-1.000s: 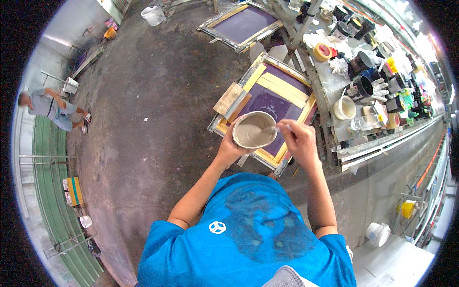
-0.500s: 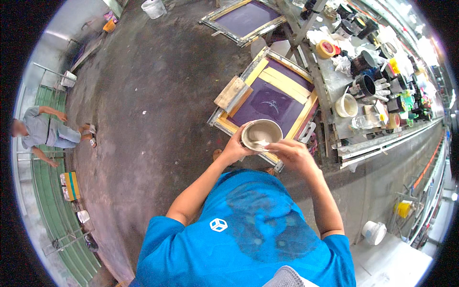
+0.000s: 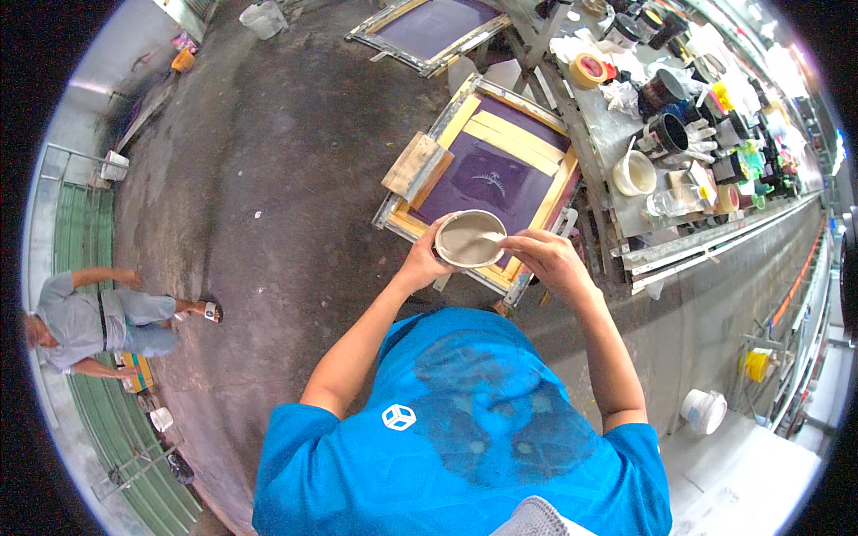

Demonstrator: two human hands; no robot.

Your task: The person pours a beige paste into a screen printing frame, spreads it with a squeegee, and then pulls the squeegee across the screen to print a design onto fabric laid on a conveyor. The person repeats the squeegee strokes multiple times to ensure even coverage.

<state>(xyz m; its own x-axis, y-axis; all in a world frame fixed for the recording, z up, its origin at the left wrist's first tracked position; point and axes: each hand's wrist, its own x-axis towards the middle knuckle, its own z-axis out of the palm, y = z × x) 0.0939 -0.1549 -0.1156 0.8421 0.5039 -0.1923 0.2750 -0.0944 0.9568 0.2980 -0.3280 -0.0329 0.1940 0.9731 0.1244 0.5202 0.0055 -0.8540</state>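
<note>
My left hand (image 3: pixel 420 259) grips a round cup (image 3: pixel 460 245) of beige-grey paste from its side. My right hand (image 3: pixel 545 259) pinches a pale flat stirrer (image 3: pixel 492 237) that rests in the paste. Beyond the cup is a screen frame (image 3: pixel 500 189) with purple mesh, a small pale printed shape, yellowish tape strips and a wooden block (image 3: pixel 408 168) on its left side.
A cluttered metal table (image 3: pixel 601 192) at right holds tubs, tape rolls, gloves and bottles. A second screen (image 3: pixel 429 27) lies behind. Another person (image 3: pixel 80 322) walks at the left on the concrete floor (image 3: pixel 268 205). A white bucket (image 3: pixel 703 411) sits at lower right.
The other person has moved nearer, down along the left side. My right hand has shifted the stirrer within the cup. The view has shifted slightly, with screens and table appearing higher and further left.
</note>
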